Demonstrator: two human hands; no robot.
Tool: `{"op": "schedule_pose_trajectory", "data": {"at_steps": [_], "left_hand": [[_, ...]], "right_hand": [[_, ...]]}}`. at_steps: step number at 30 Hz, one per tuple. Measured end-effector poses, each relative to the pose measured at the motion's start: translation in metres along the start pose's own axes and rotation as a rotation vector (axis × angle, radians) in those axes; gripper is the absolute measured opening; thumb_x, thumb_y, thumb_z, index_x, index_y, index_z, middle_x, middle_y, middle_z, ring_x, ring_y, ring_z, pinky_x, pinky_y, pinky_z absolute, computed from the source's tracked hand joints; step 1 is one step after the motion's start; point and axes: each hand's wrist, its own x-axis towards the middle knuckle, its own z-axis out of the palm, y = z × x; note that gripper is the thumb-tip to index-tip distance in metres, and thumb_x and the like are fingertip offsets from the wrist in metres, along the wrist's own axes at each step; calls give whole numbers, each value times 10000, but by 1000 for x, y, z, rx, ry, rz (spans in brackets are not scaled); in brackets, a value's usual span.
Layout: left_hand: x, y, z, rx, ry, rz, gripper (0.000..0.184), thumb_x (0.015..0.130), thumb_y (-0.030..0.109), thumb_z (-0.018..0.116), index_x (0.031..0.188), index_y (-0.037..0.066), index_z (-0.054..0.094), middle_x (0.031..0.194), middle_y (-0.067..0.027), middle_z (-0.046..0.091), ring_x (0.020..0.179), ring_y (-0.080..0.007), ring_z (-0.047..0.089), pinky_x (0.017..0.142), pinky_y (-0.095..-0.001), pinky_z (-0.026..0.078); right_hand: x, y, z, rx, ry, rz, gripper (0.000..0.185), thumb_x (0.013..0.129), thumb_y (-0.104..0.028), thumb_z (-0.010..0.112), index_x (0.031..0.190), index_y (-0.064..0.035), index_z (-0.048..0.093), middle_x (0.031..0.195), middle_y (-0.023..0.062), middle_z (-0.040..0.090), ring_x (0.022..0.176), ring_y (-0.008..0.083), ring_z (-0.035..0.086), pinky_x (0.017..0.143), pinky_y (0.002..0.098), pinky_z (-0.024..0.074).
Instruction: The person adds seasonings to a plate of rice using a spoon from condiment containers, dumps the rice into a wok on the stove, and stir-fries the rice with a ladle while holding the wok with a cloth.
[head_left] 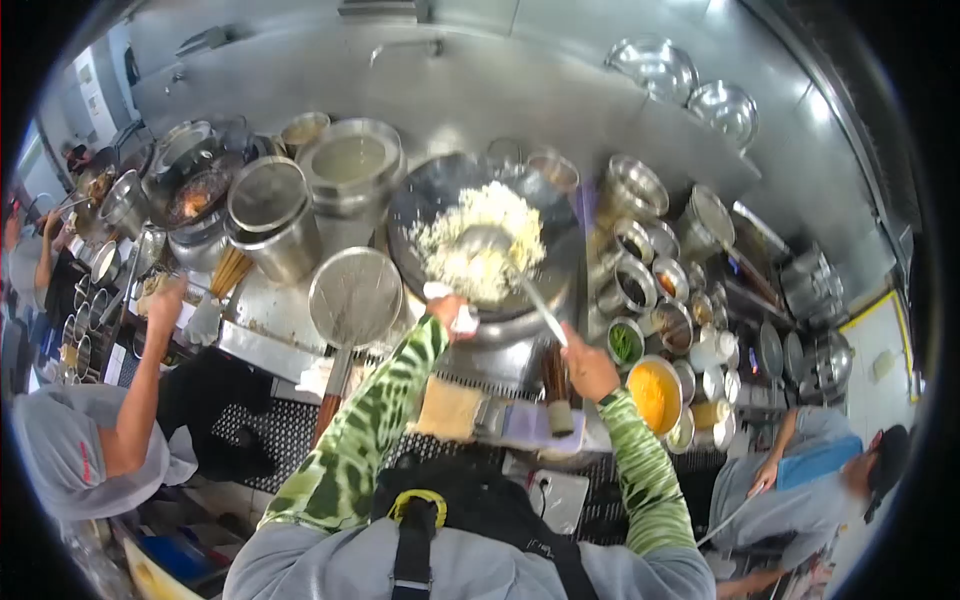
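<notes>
A large black wok (405,205) on the stove holds a heap of white and pale yellow rice (500,215). My left hand (452,312) is closed on a white cloth (465,320) at the wok's near rim. In my right hand (590,368) is the handle of a metal ladle (540,305), whose bowl rests in the rice. Patterned green sleeves cover both my forearms. Just right of my right hand stands a bowl of yellow-orange liquid (652,396).
A round strainer (355,298) lies left of the wok, near steel pots (270,205). Seasoning containers (635,285) crowd the right side. A co-worker (100,440) is close on the left, beside another wok (160,185); another person (800,480) stands at the lower right.
</notes>
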Motion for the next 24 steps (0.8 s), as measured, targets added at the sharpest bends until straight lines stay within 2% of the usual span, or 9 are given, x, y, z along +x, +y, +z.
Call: {"op": "schedule_pose_trajectory", "data": {"at_steps": [5,6,9,11,13,15,19,22,24], "left_hand": [[-77,-17,15,41,213,-59,339,853,176,573,1137,-3,525,1110,-147,568,984,-313,580,686,-467,547],[-167,23,43,-58,80,-91,336,898,188,533,1187,19,511,1129,-140,562,954,-310,590,728,-495,555],[-116,5,22,-109,38,-151,349,845,167,574,1155,18,512,1049,-138,573,899,-307,595,699,-492,543],[-94,20,39,-83,131,-62,300,878,199,565,1114,19,520,1004,-139,582,832,-298,617,657,-485,564],[-62,-34,7,-16,67,21,245,889,166,552,1064,-3,526,1025,-150,586,801,-290,631,619,-443,583],[-53,-86,-20,-154,-132,32,331,897,154,540,1132,-77,501,1058,-194,574,756,-286,651,621,-359,584],[-85,-93,-36,302,-33,645,367,856,57,538,1206,-28,467,1132,-207,561,865,-296,634,687,-481,569],[-46,-51,-23,-148,-79,198,400,889,202,537,1230,5,469,1172,-131,544,1015,-270,559,773,-509,530],[-106,-23,-6,-112,22,25,391,872,183,567,1220,23,486,1136,-124,551,1001,-296,554,780,-508,533]], "right_hand": [[-79,-74,-101,309,-286,377,484,950,-212,440,1414,-124,334,829,182,613,597,341,572,566,418,470],[-102,-91,-141,410,-409,481,494,957,-208,429,1430,-127,312,782,156,600,563,293,560,548,386,467],[-87,-91,-165,300,-685,558,494,960,-179,409,1438,-120,299,746,112,547,565,169,510,562,328,467],[-53,-54,-101,125,-346,69,497,952,-204,414,1426,-104,304,810,218,618,661,369,609,614,438,484],[-16,-16,-35,-10,-136,-35,464,956,-214,425,1399,-90,366,700,190,576,610,322,594,607,400,464],[1,-36,-27,-37,-71,17,446,948,-234,432,1365,-81,387,837,270,610,714,452,584,624,503,467],[-22,-63,-37,114,-26,122,441,947,-253,443,1356,-92,410,834,266,615,708,449,587,623,504,468],[-44,-81,-55,175,-113,107,469,944,-243,445,1383,-93,379,890,260,619,721,440,592,621,469,472],[-75,-87,-118,286,-351,259,450,950,-215,439,1385,-106,399,753,128,600,597,282,569,560,367,462]]}}
